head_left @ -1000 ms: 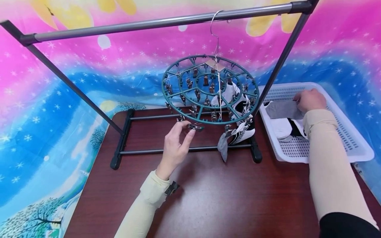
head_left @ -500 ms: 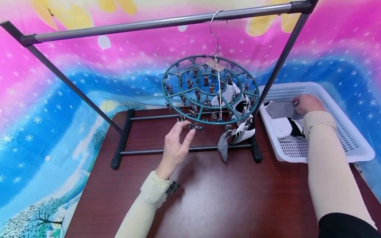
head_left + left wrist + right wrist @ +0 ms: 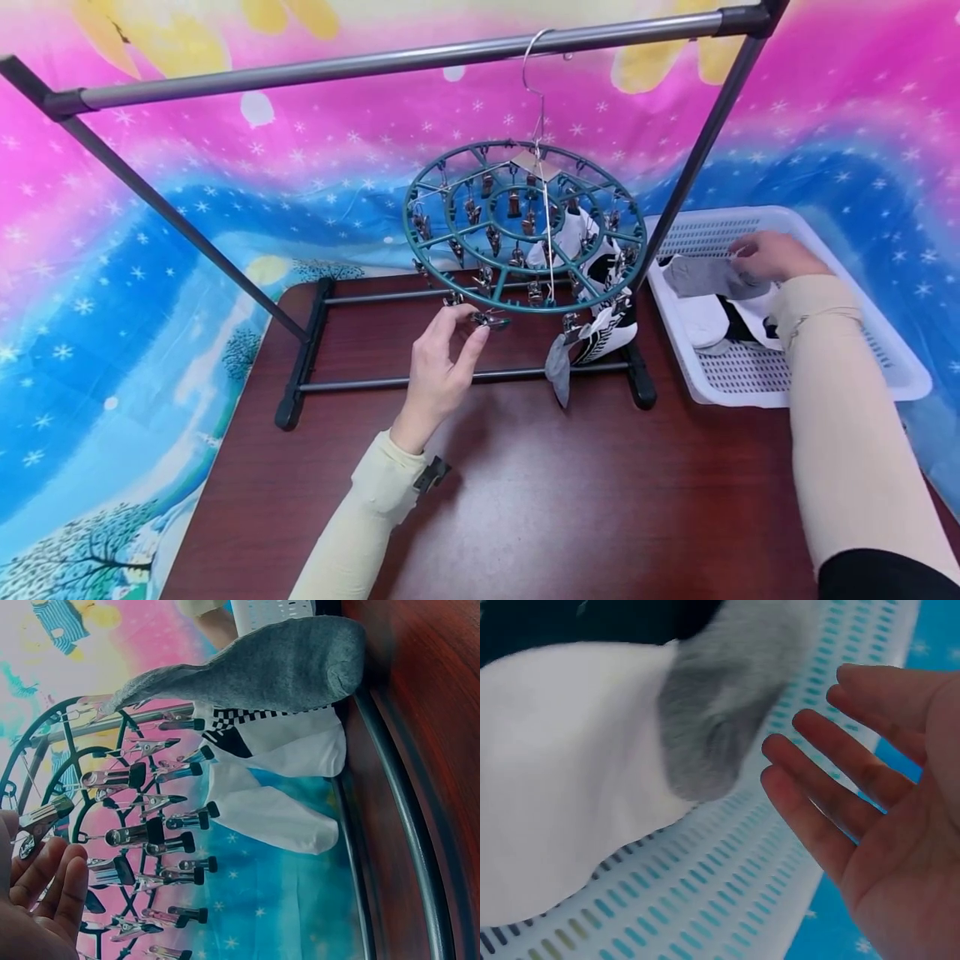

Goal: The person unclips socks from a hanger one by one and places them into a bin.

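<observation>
My left hand (image 3: 438, 362) pinches a metal clip (image 3: 491, 320) at the near rim of a round green clip hanger (image 3: 517, 307). The same clip (image 3: 46, 816) shows between thumb and finger in the left wrist view. Over the white basket (image 3: 701, 387), my right hand (image 3: 780, 257) has its fingers extended beside a grey sock (image 3: 701, 277). Seen from the right wrist, that hand (image 3: 870, 787) holds nothing, its fingertips apart from the grey sock (image 3: 712, 742). White socks (image 3: 705, 319) and a black piece (image 3: 742, 321) lie there too.
A grey sock (image 3: 558, 367) and black-and-white socks (image 3: 611, 337) hang from the hanger's right side. The hanger's hook (image 3: 528, 62) sits on the rack's top bar (image 3: 337, 67). Rack feet (image 3: 288, 408) stand on the dark red table (image 3: 585, 500).
The head view has shifted slightly. My right hand has drawn a little away from the grey sock, with its fingers straighter; the left hand keeps its pinch on the clip.
</observation>
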The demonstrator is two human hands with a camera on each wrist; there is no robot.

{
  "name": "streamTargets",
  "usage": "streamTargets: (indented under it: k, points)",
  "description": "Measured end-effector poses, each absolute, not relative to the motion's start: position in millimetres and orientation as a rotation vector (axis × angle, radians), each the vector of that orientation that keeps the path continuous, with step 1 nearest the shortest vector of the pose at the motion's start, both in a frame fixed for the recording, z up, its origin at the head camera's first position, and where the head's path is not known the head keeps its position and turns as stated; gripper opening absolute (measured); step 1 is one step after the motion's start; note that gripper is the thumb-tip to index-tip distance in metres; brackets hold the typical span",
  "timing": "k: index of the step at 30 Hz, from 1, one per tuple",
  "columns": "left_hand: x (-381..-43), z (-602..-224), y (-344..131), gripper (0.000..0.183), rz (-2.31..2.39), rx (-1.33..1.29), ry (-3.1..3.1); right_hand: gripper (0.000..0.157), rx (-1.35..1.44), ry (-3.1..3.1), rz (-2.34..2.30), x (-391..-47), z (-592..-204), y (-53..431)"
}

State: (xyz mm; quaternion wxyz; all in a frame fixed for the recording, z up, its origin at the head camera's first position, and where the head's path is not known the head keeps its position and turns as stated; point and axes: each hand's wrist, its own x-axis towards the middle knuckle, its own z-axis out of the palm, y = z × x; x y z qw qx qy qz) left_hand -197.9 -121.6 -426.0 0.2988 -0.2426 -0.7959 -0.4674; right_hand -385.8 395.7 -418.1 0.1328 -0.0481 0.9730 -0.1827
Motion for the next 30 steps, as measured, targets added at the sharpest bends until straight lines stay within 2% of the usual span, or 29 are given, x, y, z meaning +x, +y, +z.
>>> streamTargets:
  k: [4,11,15,22,30]
  points:
    - [-198,-427,-122,0.042,-1.243,-0.644,-2.110,0.054,-0.166,2.838,-0.638,-374,-402,391]
    - [-197,-425,-127,0.025,-1.223,-0.616,-2.096,0.061,-0.192,2.934,-0.847,-340,-360,368]
    - [-198,-422,-131,0.024,-1.222,-0.606,-2.085,0.053,-0.241,2.998,-0.930,-313,-340,343]
    - [-202,-419,-139,0.024,-1.225,-0.574,-2.067,0.021,-0.695,2.988,-0.998,-266,-326,289]
    - [-206,-418,-145,0.023,-1.224,-0.529,-2.064,0.028,-1.160,2.721,-0.903,-228,-333,235]
